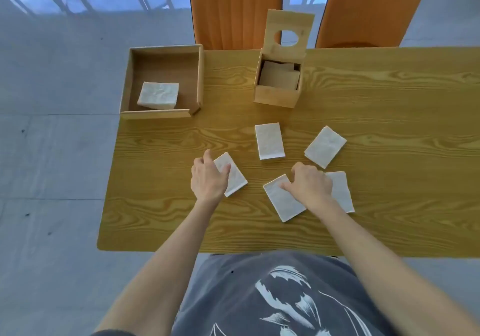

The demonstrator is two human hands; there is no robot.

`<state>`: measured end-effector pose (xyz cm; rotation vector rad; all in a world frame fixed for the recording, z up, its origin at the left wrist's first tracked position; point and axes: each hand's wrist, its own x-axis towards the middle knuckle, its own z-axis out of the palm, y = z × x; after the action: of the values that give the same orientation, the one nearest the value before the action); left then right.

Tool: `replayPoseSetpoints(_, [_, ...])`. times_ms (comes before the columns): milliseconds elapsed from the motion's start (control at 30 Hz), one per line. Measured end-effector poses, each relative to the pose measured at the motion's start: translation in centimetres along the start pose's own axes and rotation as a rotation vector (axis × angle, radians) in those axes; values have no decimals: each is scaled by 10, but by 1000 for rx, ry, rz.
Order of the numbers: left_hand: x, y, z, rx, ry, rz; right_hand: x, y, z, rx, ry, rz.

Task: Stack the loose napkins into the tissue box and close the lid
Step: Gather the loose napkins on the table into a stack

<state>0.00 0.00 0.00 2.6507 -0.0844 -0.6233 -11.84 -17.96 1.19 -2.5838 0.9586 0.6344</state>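
Palm-down, both hands point(259, 180) perhaps pressing separate napkins point(284, 200)

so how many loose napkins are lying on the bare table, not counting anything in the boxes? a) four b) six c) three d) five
d) five: one under the left hand, two at the right hand, and two more napkins lying untouched between the hands and the open tissue box.

wood-grain table point(389, 102) | tissue box point(276, 97) | tray point(200, 76) | five loose napkins point(269, 141)
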Motion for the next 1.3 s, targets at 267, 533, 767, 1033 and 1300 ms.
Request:
replayPoseSetpoints(267, [3,-14,11,-101,1,-241,-4,-1,16,5,-32,134])
replayPoseSetpoints(533, [6,-18,16,-285,13,-198,1,-5,19,117,-23,89])
replayPoseSetpoints(767, [12,-25,13,-833,-83,-234,15,-1,13,524,-108,31])
replayPoseSetpoints(1033, [20,-30,13,-1115,-210,-297,30,-42,5,1158,-286,66])
replayPoseSetpoints(1300, [24,-30,17,-1207,-212,-354,50,-85,27,1082,-200,107])
